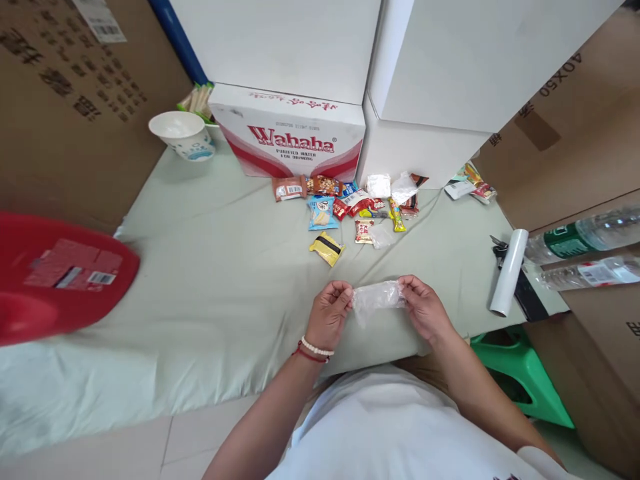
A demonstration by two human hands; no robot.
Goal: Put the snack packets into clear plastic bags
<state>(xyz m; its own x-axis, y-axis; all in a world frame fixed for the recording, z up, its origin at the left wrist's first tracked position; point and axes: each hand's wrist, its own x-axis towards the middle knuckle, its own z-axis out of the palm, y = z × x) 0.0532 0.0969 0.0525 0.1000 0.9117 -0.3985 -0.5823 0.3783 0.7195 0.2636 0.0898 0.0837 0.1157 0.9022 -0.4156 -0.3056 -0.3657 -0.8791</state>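
Observation:
A clear plastic bag (377,298) is stretched between my two hands, just above the front part of the cloth-covered table. My left hand (329,313), with a beaded bracelet and a red cord at the wrist, pinches the bag's left end. At its right end, the fingers of my right hand (424,308) are closed on the plastic. Beyond the bag lies a yellow snack packet (327,249), the nearest of several wrapped snacks. Behind it are a blue snack packet (323,213), a small red-and-cream packet (365,231) and another crumpled clear bag (381,236).
A white Wahaha carton (295,143) stands behind the snacks. To the left are a paper cup (183,135) and a large red container (65,277). On the right lie a white roll (509,273) and plastic bottles (590,237). A green stool (537,380) stands below the table edge.

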